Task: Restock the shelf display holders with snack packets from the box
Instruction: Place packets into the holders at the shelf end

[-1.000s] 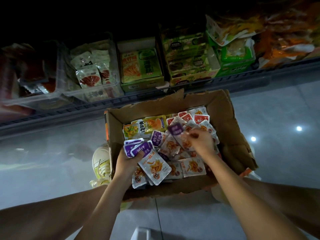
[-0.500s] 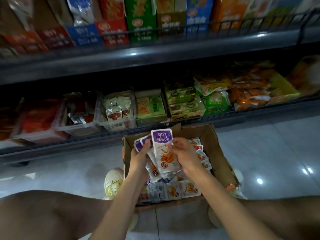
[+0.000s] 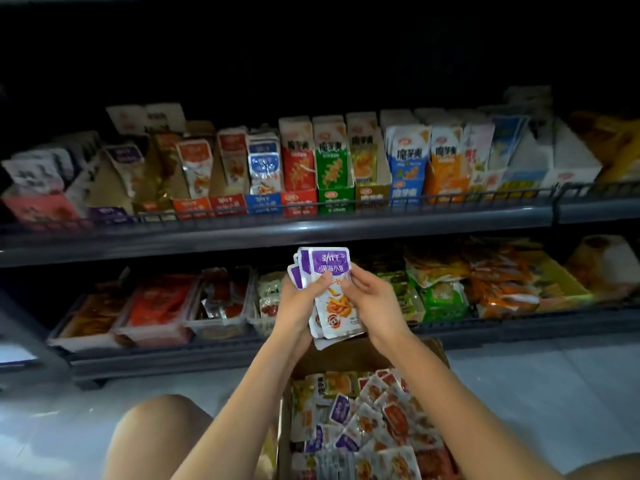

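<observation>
Between left hand and right hand — purple packets, upright

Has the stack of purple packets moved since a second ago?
Yes: the purple packets rose out of the cardboard box; left hand and right hand hold them above its far wall, before the lower shelf.

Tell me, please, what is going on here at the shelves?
A person holds a stack of purple-topped snack packets in both hands, raised before the shelves. The left hand grips the stack; the right hand pinches its edge. The open box of mixed packets sits on the floor below. None is shelved yet.
</observation>
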`<state>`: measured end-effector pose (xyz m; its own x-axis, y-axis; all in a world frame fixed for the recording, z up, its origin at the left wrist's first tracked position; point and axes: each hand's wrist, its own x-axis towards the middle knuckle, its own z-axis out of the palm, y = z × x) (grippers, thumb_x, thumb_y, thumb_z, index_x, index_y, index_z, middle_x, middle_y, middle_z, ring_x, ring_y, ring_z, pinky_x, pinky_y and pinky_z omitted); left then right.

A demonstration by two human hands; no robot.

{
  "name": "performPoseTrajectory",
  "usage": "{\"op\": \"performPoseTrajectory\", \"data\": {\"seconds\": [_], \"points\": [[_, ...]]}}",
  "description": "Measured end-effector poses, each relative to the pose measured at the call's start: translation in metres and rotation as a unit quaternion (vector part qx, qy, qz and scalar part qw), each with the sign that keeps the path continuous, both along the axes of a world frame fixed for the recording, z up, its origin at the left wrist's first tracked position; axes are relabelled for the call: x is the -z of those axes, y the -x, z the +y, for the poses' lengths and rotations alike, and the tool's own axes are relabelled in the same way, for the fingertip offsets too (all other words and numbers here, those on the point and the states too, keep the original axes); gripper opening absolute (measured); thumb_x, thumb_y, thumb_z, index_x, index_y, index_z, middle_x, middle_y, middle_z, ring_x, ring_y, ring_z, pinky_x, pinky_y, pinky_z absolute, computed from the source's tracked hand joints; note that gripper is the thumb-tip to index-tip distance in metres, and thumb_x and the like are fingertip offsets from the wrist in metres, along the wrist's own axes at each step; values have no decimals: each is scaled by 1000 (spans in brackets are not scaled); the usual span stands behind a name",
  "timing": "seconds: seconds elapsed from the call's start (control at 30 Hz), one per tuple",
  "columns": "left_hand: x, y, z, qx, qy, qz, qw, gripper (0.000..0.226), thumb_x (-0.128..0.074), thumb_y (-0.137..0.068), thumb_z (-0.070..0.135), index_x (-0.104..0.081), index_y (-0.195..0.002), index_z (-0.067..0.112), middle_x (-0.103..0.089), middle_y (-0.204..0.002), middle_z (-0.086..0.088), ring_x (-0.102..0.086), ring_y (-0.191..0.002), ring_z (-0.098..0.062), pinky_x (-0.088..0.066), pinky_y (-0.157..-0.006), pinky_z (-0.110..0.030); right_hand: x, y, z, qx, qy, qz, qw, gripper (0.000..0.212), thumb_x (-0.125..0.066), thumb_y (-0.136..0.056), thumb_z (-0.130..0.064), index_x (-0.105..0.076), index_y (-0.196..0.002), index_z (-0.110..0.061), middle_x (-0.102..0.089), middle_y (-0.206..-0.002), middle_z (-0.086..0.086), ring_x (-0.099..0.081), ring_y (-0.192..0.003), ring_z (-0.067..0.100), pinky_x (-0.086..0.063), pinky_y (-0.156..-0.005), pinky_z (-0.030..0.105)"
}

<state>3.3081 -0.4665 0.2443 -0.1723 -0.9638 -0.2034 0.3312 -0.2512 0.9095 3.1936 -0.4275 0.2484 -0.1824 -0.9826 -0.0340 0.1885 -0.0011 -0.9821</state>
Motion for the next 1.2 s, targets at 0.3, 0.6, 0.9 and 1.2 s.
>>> {"op": "performPoseTrajectory", "data": {"seconds": [0.3,0.6,0.9,1.2], "points": [[-53,-29,-29,-31,96,-32,994,33,-69,-85,15,-56,-114,9,-72,-101,-13,-71,-89,-29,-57,-80,-47,-63,-23,-39,-44,-29,-64,997,24,-49,-96,-5,-60,-116,-12,-72,-103,10,-71,-90,25,-57,-73,39],[-84,-62,-74,15,91,-46,995,29,-67,-86,13,-60,-115,10,-72,-102,-13,-71,-85,-25,-59,-69,-36,-85,-57,-81,-10,28,19,999,27,-45,-99,-7,-60,-119,-17,-72,-104,5,-71,-92,22,-56,-85,47],[-93,-106,-124,-33,52,-24,998,28,-67,-85,7,-61,-112,13,-73,-99,-11,-71,-84,-27,-56,-63,-36,-80,-106,-133,-15,75,26,997,31,-50,-96,-4,-64,-115,-24,-71,-109,0,-66,-105,23,-50,-94,51],[-92,-197,-193,-173,178,-94,964,30,-71,-85,18,-61,-113,14,-73,-99,-8,-70,-91,-24,-56,-75,-36,-99,-200,-215,-85,114,-1,990,32,-51,-96,-5,-57,-113,-31,-63,-107,-15,-60,-102,4,-50,-81,19]]}}
